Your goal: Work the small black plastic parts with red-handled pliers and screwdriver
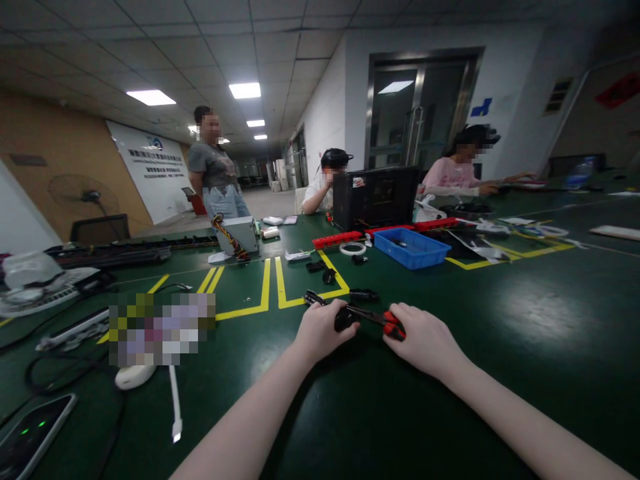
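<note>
My left hand is closed around a small black object just above the green table. My right hand grips the red-and-black handles of a pair of pliers. The pliers' black jaws reach left toward the black object and seem to meet it. A thin black piece sticks out behind my left hand. Both forearms stretch in from the bottom edge.
Yellow tape lines mark the table. Small black parts lie just beyond my hands. Farther back are a blue tray, red strips, a black computer case and a power supply. Cables, a white mouse and a phone lie left. Two people sit and one stands behind.
</note>
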The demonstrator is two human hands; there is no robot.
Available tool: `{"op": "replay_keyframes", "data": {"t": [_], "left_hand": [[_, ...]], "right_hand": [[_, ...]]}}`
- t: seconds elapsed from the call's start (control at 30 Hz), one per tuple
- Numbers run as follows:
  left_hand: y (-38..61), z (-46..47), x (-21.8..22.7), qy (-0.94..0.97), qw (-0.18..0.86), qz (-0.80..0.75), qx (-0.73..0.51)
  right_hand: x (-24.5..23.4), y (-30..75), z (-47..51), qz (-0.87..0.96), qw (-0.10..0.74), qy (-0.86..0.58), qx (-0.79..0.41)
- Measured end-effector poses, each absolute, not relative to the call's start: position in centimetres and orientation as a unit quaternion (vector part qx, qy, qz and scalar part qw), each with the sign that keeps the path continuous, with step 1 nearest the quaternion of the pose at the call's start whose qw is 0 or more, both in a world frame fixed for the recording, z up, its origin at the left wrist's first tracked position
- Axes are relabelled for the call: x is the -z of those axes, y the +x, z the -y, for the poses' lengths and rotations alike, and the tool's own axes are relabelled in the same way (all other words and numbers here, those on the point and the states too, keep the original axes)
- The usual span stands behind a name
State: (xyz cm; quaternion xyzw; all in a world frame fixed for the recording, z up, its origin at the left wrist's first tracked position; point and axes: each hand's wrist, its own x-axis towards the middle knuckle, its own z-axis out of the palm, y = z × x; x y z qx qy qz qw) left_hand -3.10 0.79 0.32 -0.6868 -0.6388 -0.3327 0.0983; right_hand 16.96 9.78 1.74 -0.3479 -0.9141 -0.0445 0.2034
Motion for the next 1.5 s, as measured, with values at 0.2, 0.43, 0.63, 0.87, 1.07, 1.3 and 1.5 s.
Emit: {"op": "replay_keyframes", "data": {"t": [0.2,0.43,0.63,0.87,1.07,1.3,1.5], "left_hand": [[-3.4,-0.8,-0.6,-0.696,0.083,0.629,0.335],[-3.7,-0.7,-1.2,-0.701,0.047,0.634,0.322],[-3.8,-0.7,-1.6,-0.702,0.018,0.635,0.322],[-3.9,-1.3,-1.5,-0.681,-0.003,0.65,0.338],[-3.7,-1.5,-1.7,-0.685,-0.011,0.647,0.335],[-3.4,-1.4,-1.5,-0.703,0.0,0.642,0.305],[-3.1,-1.2,-1.2,-0.723,0.024,0.628,0.288]], "right_hand": [[-1.8,16.7,-10.5,0.92,0.205,-0.331,0.048],[-1.7,16.7,-11.2,0.925,0.202,-0.323,0.02],[-1.8,16.6,-11.7,0.927,0.188,-0.324,-0.014],[-1.7,16.3,-12.3,0.919,0.2,-0.34,-0.017],[-2.4,16.3,-11.6,0.915,0.172,-0.355,-0.083],[-2.9,16.6,-11.1,0.917,0.158,-0.356,-0.079],[-3.2,17.3,-10.6,0.921,0.178,-0.346,-0.012]]}}
